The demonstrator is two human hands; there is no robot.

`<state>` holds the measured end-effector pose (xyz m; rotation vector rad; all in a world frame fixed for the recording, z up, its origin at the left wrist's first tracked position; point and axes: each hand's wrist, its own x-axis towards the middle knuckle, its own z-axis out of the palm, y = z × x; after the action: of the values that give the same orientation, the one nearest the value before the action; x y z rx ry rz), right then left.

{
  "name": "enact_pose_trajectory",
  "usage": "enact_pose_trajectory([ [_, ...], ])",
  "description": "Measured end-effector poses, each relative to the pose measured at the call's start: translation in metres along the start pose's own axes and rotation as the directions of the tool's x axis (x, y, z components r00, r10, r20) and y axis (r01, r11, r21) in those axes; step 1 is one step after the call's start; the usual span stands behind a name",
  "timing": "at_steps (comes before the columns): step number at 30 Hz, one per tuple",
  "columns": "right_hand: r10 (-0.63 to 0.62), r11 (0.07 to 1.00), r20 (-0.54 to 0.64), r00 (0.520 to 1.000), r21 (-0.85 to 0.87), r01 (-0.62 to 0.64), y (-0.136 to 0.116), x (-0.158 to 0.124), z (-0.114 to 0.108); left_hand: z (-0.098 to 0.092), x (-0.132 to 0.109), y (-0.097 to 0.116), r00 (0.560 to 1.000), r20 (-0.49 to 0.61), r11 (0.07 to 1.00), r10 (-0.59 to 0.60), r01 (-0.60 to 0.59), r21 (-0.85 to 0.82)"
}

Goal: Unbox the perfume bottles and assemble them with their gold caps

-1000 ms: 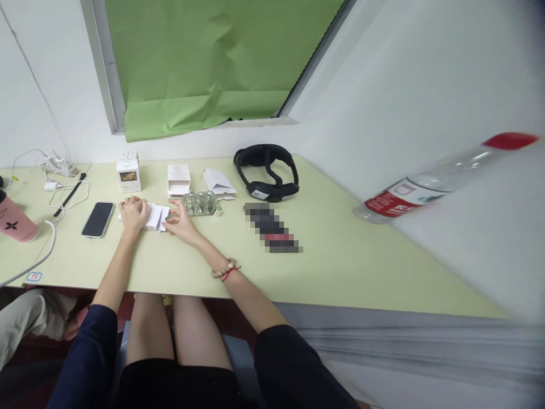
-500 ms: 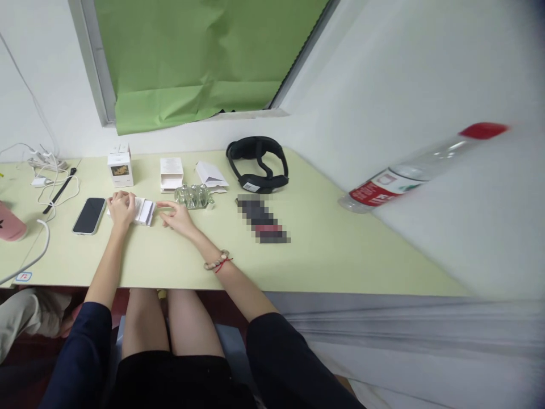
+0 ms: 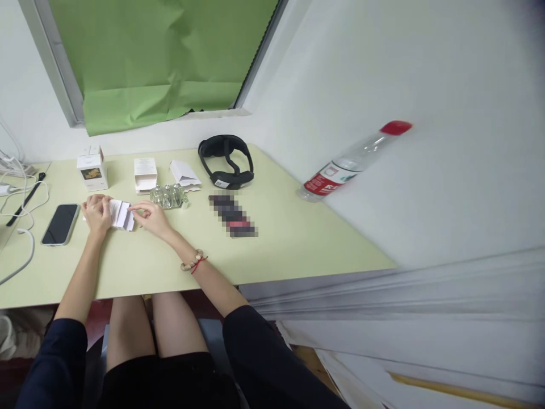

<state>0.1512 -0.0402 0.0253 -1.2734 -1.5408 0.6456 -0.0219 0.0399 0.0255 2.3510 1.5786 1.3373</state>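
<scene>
Just right of the phone, a white box lies on the worktop. The left hand has its grip clamped on the box; the right hand is at its flaps, grip unclear

No word, brand or number can be read with certainty; the bottle bears a red and white label, with white characters on the red part and an outlined emblem on the white, too blurred to make out; the upright box shows a dark panel with a yellow image, and faint print beneath, too small to read; the open carton carries pale lines of text, likewise illegible; the black headset has a white sticker, its marks indistinct.
</scene>
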Motion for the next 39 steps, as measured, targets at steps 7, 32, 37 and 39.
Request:
enact_pose_trajectory([
  [7, 0.071, 0.951, 0.003, 0.997, -0.302, -0.067, -0.01, -0.001, -0.007, 0.0, -0.001, 0.001, 0.997, -0.038, 0.998, 0.067, -0.067, -0.005],
  [32, 0.283, 0.9, 0.066, 0.957, -0.362, -0.242, -0.029, -0.002, -0.008, -0.021, 0.007, 0.012, 0.953, -0.065, 0.949, 0.297, -0.286, 0.134],
  [37, 0.334, 0.874, 0.076, 0.94, -0.399, -0.278, -0.028, -0.001, -0.011, -0.021, 0.008, 0.012, 0.947, -0.034, 0.944, 0.32, -0.316, 0.097],
  [39, 0.337, 0.871, 0.083, 0.938, -0.406, -0.277, -0.027, -0.001, -0.011, -0.021, 0.008, 0.013, 0.958, -0.032, 0.957, 0.284, -0.282, 0.068],
])
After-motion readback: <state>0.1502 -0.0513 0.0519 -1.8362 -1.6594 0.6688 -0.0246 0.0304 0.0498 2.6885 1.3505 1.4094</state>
